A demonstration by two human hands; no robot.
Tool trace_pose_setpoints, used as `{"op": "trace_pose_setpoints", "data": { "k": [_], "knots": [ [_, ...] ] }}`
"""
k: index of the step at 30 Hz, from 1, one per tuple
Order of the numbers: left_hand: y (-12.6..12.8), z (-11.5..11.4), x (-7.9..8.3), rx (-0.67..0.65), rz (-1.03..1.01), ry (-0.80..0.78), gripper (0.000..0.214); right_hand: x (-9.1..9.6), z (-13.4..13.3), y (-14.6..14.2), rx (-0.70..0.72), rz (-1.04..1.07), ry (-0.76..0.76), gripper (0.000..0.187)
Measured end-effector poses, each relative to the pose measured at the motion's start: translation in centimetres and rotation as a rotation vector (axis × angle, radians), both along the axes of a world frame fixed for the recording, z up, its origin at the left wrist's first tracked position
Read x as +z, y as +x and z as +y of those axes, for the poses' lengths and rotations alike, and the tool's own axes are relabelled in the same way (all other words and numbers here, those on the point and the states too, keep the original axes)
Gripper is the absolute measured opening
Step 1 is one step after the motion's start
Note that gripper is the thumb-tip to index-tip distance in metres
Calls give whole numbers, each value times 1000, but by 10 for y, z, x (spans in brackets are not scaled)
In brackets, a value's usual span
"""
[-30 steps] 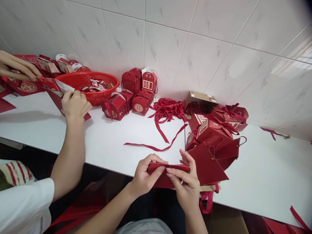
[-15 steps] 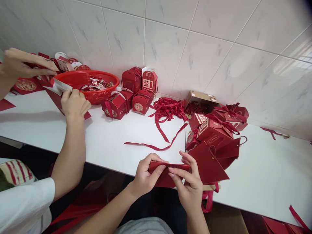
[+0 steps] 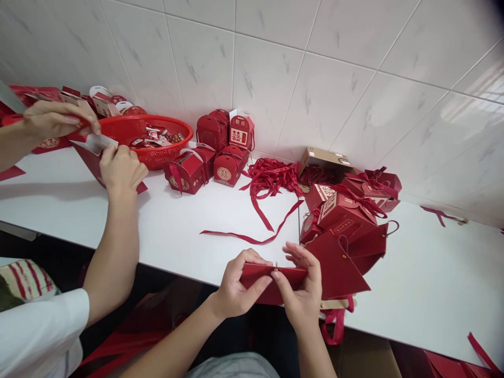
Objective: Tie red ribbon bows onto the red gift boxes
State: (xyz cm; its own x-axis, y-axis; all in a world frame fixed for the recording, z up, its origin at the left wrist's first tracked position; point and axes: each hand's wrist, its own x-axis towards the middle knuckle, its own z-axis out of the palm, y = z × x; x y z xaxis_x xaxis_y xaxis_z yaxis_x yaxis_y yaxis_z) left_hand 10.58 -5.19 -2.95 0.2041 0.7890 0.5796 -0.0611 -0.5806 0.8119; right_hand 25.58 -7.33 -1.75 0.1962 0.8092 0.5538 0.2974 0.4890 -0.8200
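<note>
My left hand [image 3: 240, 283] grips the left end of a folded red gift box [image 3: 262, 298], thumb on the near side and fingers behind. My right hand [image 3: 302, 289] pinches its right part, with the thumb pressed at a small metal fastener [image 3: 276, 269] on the top edge. The box is held at the table's front edge. Just beyond my hands a loose dark-red ribbon [image 3: 258, 241] lies curved on the table. Beside my right hand rests an open red paper piece [image 3: 338, 268] with a cord loop.
A co-worker's hands [image 3: 123, 167] hold a red box beside a red basket [image 3: 157, 157] of wrapped sweets. Finished red boxes [image 3: 228, 167] stand by the tiled wall. A ribbon heap [image 3: 273, 176], a cardboard box [image 3: 326, 160] and bow-tied boxes [image 3: 346, 212] sit further right on the white table [image 3: 425, 273].
My right thumb has moved up to the top edge, where a metal fastener now shows, and my right fingers have shifted left. The co-worker's far hand has come right, towards their box.
</note>
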Motion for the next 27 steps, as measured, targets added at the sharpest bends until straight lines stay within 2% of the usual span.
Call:
{"op": "trace_pose_setpoints", "data": {
  "k": [1,4,6,7,9,11,13,15,19,23,25,27],
  "knots": [
    [0,0,-1,26,36,39,29,-1,0,0,8,36,-41,39],
    [-4,1,-3,199,200,138,59,-2,1,1,2,80,-94,23],
    [-12,0,-1,339,296,152,65,-1,1,1,-11,101,-82,18],
    [-18,0,1,379,338,136,60,0,1,1,-7,110,-72,18],
    [-30,-2,10,367,436,65,38,1,1,0,15,122,-50,17],
    [-43,-5,20,264,548,-18,18,1,1,-1,29,129,-34,17],
    [-55,-6,30,151,584,-80,13,1,0,0,39,131,-28,18],
    [-64,-6,37,80,484,-99,13,1,-1,2,72,127,-34,18],
    [-64,-3,43,19,64,-126,5,4,-6,3,214,107,-24,20],
    [-43,7,46,10,-306,-344,37,5,-9,2,257,99,18,21],
    [-32,16,46,-31,-358,-421,31,4,-10,2,269,93,37,22],
    [-25,24,43,-83,-300,-493,22,3,-11,2,289,85,50,23]
  ]
}}
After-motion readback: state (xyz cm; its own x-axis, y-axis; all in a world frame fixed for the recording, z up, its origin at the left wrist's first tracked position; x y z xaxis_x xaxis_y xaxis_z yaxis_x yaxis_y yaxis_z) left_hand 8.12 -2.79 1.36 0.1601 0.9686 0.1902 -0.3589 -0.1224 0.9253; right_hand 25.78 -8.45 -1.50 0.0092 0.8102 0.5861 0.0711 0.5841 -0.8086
